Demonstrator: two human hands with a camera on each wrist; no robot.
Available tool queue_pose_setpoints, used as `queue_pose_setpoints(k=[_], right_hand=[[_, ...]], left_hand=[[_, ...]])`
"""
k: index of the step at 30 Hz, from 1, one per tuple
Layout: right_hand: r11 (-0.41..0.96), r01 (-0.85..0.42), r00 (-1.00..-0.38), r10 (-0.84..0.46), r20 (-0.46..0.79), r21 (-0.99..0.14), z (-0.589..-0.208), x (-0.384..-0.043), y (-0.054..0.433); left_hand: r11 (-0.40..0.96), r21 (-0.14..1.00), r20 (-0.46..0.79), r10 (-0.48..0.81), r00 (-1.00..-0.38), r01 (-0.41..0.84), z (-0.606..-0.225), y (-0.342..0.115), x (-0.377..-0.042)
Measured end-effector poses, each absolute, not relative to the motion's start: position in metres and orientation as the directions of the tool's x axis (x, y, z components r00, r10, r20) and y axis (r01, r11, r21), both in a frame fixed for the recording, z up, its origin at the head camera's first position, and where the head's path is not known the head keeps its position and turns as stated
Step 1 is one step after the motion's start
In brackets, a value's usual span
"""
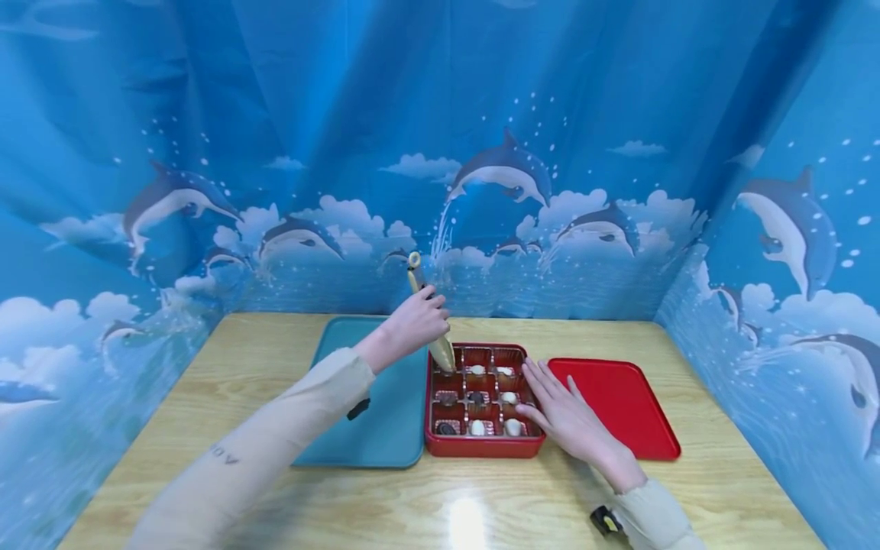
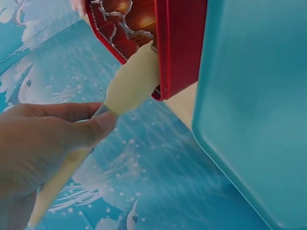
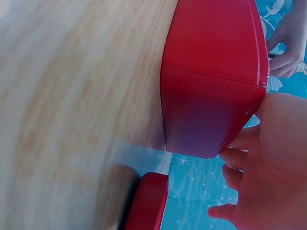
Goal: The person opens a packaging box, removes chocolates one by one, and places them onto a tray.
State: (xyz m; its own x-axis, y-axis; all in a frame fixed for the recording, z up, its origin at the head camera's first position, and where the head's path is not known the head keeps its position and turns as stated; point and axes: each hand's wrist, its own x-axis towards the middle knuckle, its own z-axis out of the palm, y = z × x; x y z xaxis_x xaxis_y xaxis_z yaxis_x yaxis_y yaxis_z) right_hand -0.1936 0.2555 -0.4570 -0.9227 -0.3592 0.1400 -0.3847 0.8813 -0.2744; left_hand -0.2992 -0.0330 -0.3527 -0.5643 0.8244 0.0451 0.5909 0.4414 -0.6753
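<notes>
My left hand (image 1: 417, 315) grips a pair of tongs (image 2: 134, 80) with pale yellow heads and a ring at the handle end. Their heads point down into the back left compartment of a red box (image 1: 484, 448), which has a divided insert. What lies between the heads is hidden. Dark pieces (image 1: 447, 429) and white pieces (image 1: 512, 427) sit in the other compartments, which look like small chocolates or candies. Along the box's right edge rests my right hand (image 1: 567, 416), fingers extended and thumb over the near right part of the rim.
A teal tray (image 1: 371, 435) lies flat left of the box, under my left forearm. On the right, a red lid (image 1: 619, 397) lies on the wooden table (image 1: 385, 504). A blue dolphin-print curtain (image 1: 385, 99) stands behind and at both sides.
</notes>
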Motion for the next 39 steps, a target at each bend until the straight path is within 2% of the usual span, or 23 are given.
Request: queue_pose_setpoints(k=[6, 14, 23, 29, 33, 39], right_hand=[[0.883, -0.372, -0.928, -0.349, 0.13, -0.285, -0.457, -0.194, 0.257], [0.881, -0.388, -0.921, -0.364, 0.136, -0.27, -0.456, -0.195, 0.256], [0.871, -0.413, -0.911, -0.388, 0.142, -0.265, -0.455, -0.194, 0.256], [0.874, -0.406, -0.914, -0.379, 0.147, -0.267, -0.455, -0.192, 0.255], [0.876, -0.401, -0.916, -0.375, 0.144, -0.268, -0.456, -0.193, 0.255], [0.878, -0.399, -0.917, -0.372, 0.145, -0.266, -0.455, -0.193, 0.254]], left_hand=[[0.463, -0.669, 0.05, 0.809, -0.586, 0.582, -0.348, -0.026, -0.293], [0.454, -0.672, -0.038, 0.768, -0.639, 0.585, -0.345, -0.009, -0.294], [0.523, -0.589, -0.04, 0.743, -0.669, 0.616, -0.343, -0.008, -0.297], [0.497, -0.631, -0.03, 0.752, -0.658, 0.596, -0.349, -0.007, -0.296], [0.517, -0.637, 0.043, 0.764, -0.644, 0.571, -0.355, -0.015, -0.295], [0.526, -0.664, 0.168, 0.798, -0.579, 0.532, -0.355, -0.03, -0.291]])
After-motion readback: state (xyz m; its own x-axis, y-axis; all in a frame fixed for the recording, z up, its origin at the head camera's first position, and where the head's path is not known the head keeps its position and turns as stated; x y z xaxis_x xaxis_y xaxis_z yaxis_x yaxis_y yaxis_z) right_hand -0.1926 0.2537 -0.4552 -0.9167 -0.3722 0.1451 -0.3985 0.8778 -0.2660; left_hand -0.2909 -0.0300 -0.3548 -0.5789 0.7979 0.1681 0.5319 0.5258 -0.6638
